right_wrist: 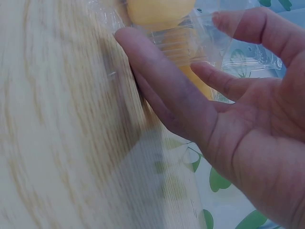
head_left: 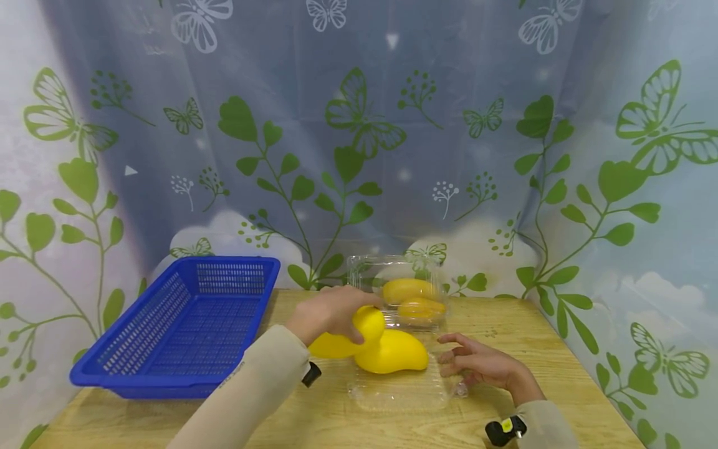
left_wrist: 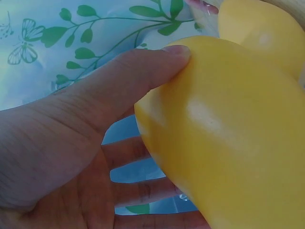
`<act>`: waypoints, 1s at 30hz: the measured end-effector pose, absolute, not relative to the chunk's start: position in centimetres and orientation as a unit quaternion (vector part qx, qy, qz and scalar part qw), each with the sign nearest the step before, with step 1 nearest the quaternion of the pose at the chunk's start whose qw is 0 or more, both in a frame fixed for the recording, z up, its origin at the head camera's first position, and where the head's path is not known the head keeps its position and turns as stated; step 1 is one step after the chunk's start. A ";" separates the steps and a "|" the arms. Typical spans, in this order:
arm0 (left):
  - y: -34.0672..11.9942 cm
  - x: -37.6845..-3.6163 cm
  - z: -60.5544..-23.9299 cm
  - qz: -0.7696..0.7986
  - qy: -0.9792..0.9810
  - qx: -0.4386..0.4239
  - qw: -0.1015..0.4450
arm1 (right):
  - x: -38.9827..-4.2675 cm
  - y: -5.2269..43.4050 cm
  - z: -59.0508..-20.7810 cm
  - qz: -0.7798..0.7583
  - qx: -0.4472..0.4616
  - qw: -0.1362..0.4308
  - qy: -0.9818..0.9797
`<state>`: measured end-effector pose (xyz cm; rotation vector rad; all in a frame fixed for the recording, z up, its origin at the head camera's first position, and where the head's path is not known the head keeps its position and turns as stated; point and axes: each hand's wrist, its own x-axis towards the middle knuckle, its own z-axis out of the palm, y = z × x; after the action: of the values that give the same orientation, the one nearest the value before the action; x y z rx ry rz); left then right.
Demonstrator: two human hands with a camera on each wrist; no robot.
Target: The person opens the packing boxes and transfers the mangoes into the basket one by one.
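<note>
My left hand [head_left: 336, 315] grips a yellow mango [head_left: 332, 346], tilted above the table's middle. In the left wrist view, the thumb presses on this mango [left_wrist: 224, 129] and the fingers pass behind it. Another yellow mango [head_left: 395, 354] lies right beside it, over the base of a clear plastic clamshell box [head_left: 401, 399]. My right hand [head_left: 485, 368] is at the box's right edge, fingers spread and fairly straight; whether they touch the plastic, I cannot tell. Farther back, two mangoes [head_left: 412, 290] show through clear plastic [head_left: 364, 274].
A blue plastic basket [head_left: 210, 330] with perforated sides stands on the left of the wooden table [head_left: 493, 324]. A curtain [head_left: 426, 125] with butterflies and leaves hangs directly behind the table and along its sides.
</note>
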<state>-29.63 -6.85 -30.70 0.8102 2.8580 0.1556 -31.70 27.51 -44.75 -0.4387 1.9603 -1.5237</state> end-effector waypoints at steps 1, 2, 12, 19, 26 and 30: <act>-6.9 -29.7 -30.7 0.052 0.957 0.271 0.084 | -31.7 27.5 -44.7 -0.576 -0.165 0.304 0.741; -6.9 -29.7 -30.7 0.051 0.958 0.270 0.085 | -31.7 27.5 -44.7 -0.576 -0.166 0.304 0.740; -7.4 -29.8 -30.5 0.052 0.961 0.260 0.085 | -31.9 27.6 -44.9 -0.580 -0.174 0.306 0.735; -8.2 -30.0 -30.6 0.059 0.962 0.258 0.075 | -31.9 27.8 -44.9 -0.582 -0.185 0.310 0.729; -9.3 -30.2 -30.8 0.065 0.963 0.254 0.065 | -31.9 27.6 -44.8 -0.578 -0.183 0.311 0.732; -9.9 -30.3 -30.6 0.061 0.964 0.251 0.060 | -31.7 27.4 -44.7 -0.578 -0.180 0.311 0.733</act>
<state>-30.30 -9.89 -30.61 0.7582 2.9185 0.1858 -31.74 27.45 -44.67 -0.4763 1.9346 -1.5247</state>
